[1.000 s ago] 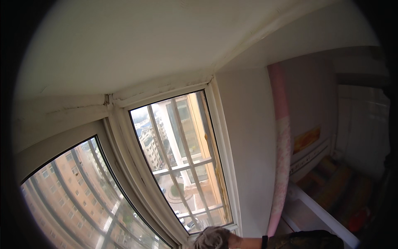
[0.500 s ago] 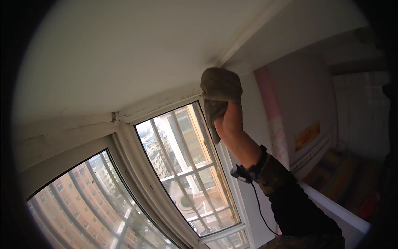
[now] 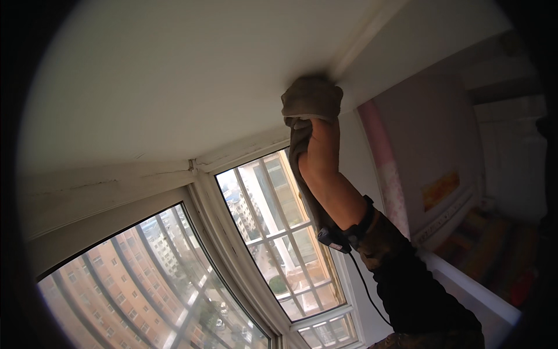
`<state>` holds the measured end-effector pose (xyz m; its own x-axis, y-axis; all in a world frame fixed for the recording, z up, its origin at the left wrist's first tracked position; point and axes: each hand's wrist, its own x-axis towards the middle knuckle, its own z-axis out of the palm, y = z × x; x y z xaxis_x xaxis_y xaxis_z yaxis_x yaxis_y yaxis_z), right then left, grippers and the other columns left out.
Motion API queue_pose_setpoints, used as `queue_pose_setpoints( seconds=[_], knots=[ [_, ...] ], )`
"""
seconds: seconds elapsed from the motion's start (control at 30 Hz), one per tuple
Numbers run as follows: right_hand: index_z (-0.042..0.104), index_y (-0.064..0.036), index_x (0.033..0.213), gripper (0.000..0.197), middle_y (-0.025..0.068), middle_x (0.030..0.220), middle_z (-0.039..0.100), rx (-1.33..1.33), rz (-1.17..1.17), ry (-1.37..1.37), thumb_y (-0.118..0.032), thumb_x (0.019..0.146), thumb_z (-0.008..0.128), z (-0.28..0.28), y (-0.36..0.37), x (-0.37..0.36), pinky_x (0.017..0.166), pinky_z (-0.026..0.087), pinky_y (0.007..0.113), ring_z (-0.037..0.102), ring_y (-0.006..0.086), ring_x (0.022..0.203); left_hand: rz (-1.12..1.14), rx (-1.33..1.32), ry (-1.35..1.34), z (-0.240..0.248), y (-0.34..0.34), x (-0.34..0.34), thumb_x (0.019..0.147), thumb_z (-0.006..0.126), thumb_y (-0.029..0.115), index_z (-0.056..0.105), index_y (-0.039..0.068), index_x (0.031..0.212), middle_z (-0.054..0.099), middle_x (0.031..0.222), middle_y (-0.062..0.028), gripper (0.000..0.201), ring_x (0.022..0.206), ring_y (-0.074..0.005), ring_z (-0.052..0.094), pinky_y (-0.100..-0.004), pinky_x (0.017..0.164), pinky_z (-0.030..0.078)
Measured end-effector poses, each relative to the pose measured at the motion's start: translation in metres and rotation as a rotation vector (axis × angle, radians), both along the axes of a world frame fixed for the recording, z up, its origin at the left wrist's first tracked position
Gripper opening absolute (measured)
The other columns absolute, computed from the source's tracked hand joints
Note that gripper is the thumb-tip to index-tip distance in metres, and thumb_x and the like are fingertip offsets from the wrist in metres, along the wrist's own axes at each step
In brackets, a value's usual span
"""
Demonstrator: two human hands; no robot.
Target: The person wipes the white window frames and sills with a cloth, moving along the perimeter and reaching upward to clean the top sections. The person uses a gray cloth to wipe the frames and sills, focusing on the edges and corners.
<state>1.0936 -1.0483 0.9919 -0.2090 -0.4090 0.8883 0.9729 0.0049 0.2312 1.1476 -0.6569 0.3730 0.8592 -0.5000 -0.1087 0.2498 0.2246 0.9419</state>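
My right hand (image 3: 324,129) is raised to the white ceiling (image 3: 174,75), close to a moulding strip (image 3: 372,35) that runs along it. A grey-brown cloth (image 3: 312,98) covers the fingers and presses against the ceiling beside that strip. A loose tail of the cloth hangs down along my wrist and forearm. Because of the cloth, the fingers themselves are hidden. On the forearm sits a dark band with a small black device (image 3: 333,239), from which a thin black cable runs down. My left hand is out of the picture.
Two barred windows meet at a corner: a left window (image 3: 145,273) and a middle window (image 3: 285,232), with buildings outside. Cracked, stained trim (image 3: 110,180) runs above them. To the right are a pink-edged wall opening (image 3: 383,151) and a dim room with a striped bed (image 3: 488,250).
My right hand and the cloth have slid up across the ceiling along the strip. More of the cloth's tail shows beside the forearm. The windows appear shifted to the right.
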Motion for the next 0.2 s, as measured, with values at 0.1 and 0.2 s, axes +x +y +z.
queue_pose_setpoints(
  seconds=[0.1,0.2],
  knots=[
    [0.065,-0.0102,0.115,0.016,0.0012,0.104,0.07,0.098,0.061,-0.015,-0.014,0.099,0.065,0.01,0.014,0.013,0.079,0.053,0.028,0.063,0.0117,0.087,0.059,0.035,0.023,-0.003,0.016,-0.024,0.109,0.052,0.031,0.055,-0.003,0.144,0.064,0.138,-0.0196,0.049,0.124,-0.0296,0.063,-0.042,0.11,0.049],
    [0.063,-0.0085,0.119,0.024,0.0028,0.109,0.068,0.284,0.076,0.189,-0.015,0.096,0.066,0.018,0.017,0.026,0.086,0.051,0.029,0.063,0.0137,0.094,0.092,0.035,0.035,-0.005,0.028,-0.044,0.109,0.052,0.031,0.055,-0.002,0.144,0.064,0.139,-0.0193,0.048,0.129,-0.0299,0.061,-0.0425,0.113,0.047]
  ],
)
